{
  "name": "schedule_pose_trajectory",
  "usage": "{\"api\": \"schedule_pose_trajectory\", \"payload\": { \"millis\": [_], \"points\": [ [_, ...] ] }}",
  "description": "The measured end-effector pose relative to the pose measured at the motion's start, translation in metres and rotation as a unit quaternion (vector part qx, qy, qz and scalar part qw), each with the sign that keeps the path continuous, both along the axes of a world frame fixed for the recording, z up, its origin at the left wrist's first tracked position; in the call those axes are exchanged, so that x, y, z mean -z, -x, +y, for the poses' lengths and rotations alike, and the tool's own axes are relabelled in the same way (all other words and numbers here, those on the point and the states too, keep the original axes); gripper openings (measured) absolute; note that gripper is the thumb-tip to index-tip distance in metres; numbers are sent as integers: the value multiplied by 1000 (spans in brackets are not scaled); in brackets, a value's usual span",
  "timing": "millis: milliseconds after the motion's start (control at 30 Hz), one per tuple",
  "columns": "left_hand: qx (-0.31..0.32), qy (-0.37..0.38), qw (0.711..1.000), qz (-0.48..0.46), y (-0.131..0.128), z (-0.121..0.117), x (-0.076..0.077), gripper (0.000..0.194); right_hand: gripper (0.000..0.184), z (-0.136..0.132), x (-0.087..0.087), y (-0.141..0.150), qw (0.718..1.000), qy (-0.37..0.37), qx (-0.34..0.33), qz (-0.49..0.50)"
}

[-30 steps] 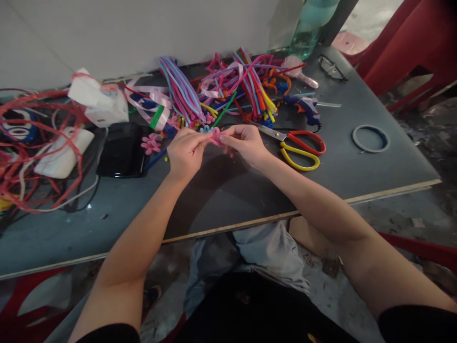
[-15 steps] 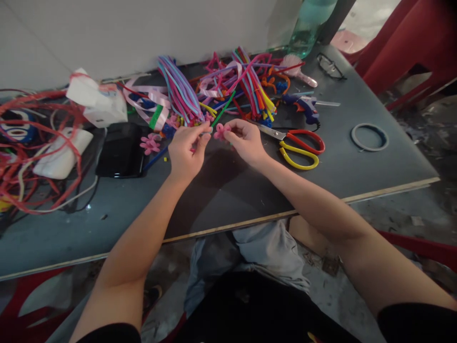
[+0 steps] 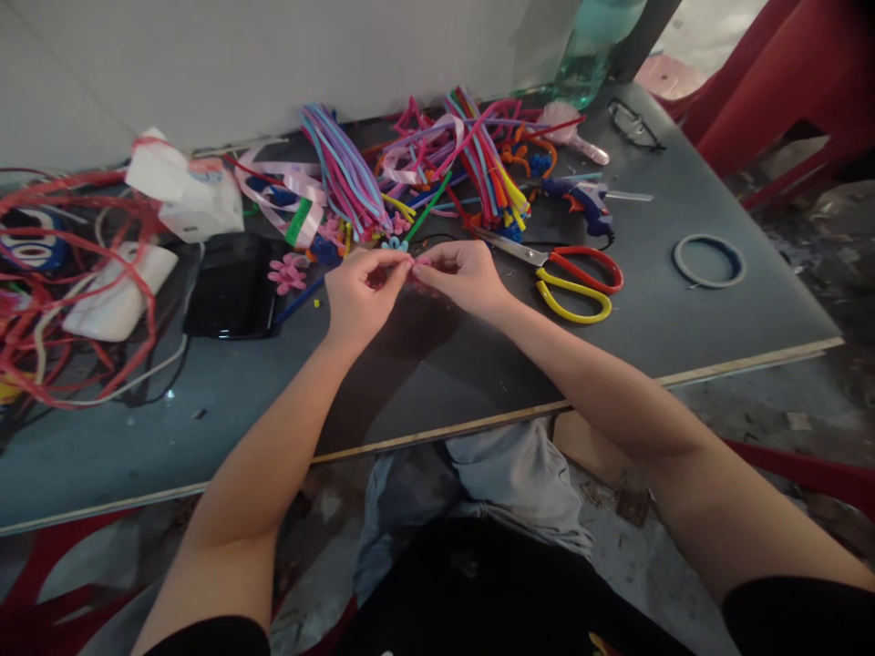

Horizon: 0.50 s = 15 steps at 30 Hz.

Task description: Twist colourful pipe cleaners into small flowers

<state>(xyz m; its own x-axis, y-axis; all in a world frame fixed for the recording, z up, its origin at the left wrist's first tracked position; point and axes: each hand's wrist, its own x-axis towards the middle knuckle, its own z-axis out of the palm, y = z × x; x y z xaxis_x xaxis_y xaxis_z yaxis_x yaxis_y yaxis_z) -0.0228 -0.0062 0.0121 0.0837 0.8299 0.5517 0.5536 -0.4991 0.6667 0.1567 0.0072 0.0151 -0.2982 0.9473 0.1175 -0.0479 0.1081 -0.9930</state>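
Observation:
My left hand (image 3: pixel 361 290) and my right hand (image 3: pixel 468 277) meet fingertip to fingertip above the table. Both are closed in a pinch on a small looped pink pipe-cleaner flower (image 3: pixel 421 261), mostly covered by the fingers. Just behind the fingertips shows a light blue looped pipe cleaner (image 3: pixel 395 244). Another pink pipe-cleaner flower (image 3: pixel 288 272) lies left of my left hand. Scissors (image 3: pixel 580 281) with one red and one yellow handle rest to the right of my right hand, blades pointing toward the back.
Bundled pipe cleaners (image 3: pixel 345 173) in several colours spread along the wall. A black phone (image 3: pixel 231 287) and tangled red string (image 3: pixel 147 305) lie left. A glue gun (image 3: pixel 584 200), brush (image 3: pixel 581 146), grey tape ring (image 3: pixel 709 261) and bottle (image 3: pixel 584 68) stand or lie right.
My hands have come together, and the fingertips now touch around the pink flower, hiding more of it. The light blue loops have come into clearer view behind them.

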Motion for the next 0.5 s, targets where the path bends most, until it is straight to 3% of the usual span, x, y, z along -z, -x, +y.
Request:
{"api": "schedule_pose_trajectory", "payload": {
  "millis": [233,500],
  "points": [
    [110,51,993,-9,10,14,-2,38,35,5,-10,-10,973,179,-117,89],
    [113,15,993,12,8,9,-5,39,30,4,-12,-11,965,200,-152,80]
  ]
}}
